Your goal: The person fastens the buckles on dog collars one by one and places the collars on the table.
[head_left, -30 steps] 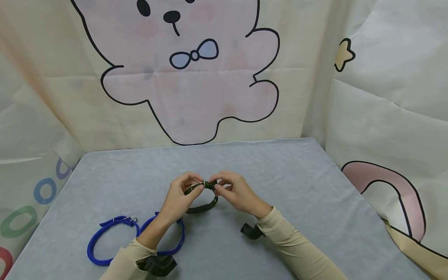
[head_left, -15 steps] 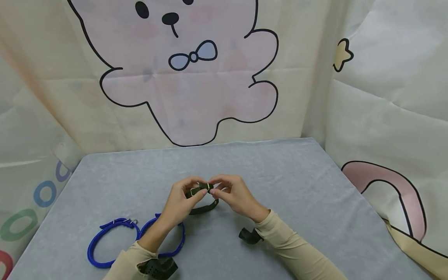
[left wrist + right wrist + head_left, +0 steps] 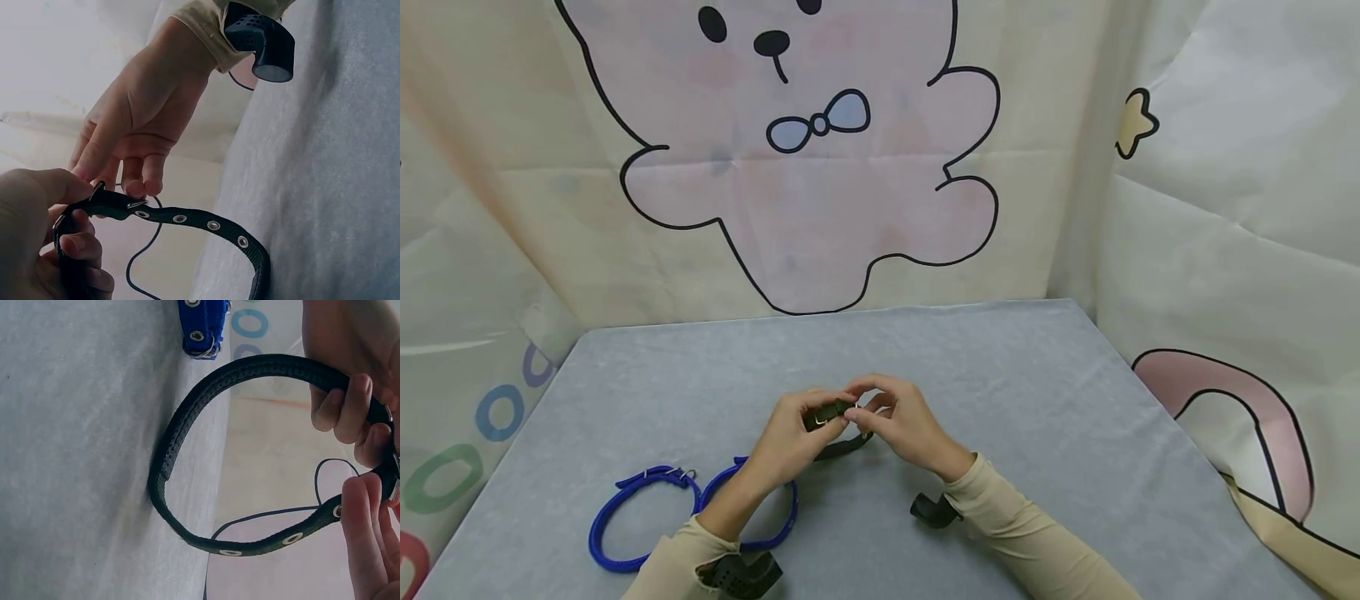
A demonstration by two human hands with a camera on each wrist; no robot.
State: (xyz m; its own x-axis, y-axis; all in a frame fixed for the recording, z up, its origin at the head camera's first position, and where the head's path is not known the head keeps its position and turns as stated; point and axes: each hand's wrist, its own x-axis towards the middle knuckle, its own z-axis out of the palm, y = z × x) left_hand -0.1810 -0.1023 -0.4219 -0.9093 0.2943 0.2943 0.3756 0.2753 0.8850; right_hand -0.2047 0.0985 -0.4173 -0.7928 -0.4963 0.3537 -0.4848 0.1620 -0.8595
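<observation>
A dark green collar (image 3: 842, 447) with metal eyelets and a buckle is held up over the table, bent into a loop. My left hand (image 3: 792, 433) grips its band near the buckle, fingers curled round it in the left wrist view. With thumb and fingertips my right hand (image 3: 910, 425) pinches the collar close to the metal buckle (image 3: 100, 189). In the right wrist view the collar's padded lining (image 3: 212, 403) and eyelets show, and the loop's lower side hangs close to the cloth. My fingers partly hide the buckle.
Two blue collars (image 3: 601, 523) lie looped on the grey tabletop (image 3: 1000, 392) at the left, partly under my left forearm. A dark wrist camera (image 3: 932, 510) hangs at my right cuff. Printed curtains (image 3: 820, 208) stand behind and on both sides.
Both hands keep hold of the dark green collar. Its buckle end has turned and shifted slightly, and the right fingers have moved closer to the left hand. The blue collars stay put.
</observation>
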